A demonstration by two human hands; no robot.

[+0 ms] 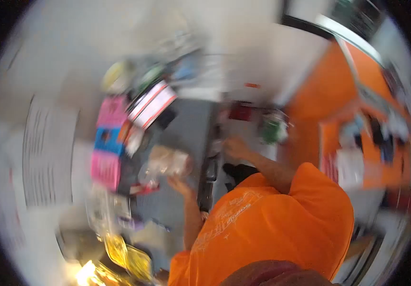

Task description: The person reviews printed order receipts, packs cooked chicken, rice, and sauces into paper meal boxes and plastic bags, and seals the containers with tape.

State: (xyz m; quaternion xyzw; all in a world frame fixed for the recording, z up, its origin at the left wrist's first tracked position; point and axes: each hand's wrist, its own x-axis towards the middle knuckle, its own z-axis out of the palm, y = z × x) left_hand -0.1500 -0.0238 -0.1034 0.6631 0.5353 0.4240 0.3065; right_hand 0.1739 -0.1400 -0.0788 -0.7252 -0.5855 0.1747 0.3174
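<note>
The whole view is smeared by motion. My left hand [180, 186] is over the grey worktop [191, 124], its fingers stretched towards a brown package in clear plastic [169, 161]. Whether the fingertips touch the package I cannot tell. My right hand [236, 147] is past the worktop's dark edge, in front of my body. Its fingers are too blurred to make out, and nothing can be recognised in it.
Pink bins [106, 169] and a blue bin [109, 139] line the worktop's far side, near a white box with red stripes [153, 104]. Yellow packets [128, 257] lie at lower left. Orange shelving [327, 90] stands at right. A green-and-white bundle [273, 127] sits beyond my right hand.
</note>
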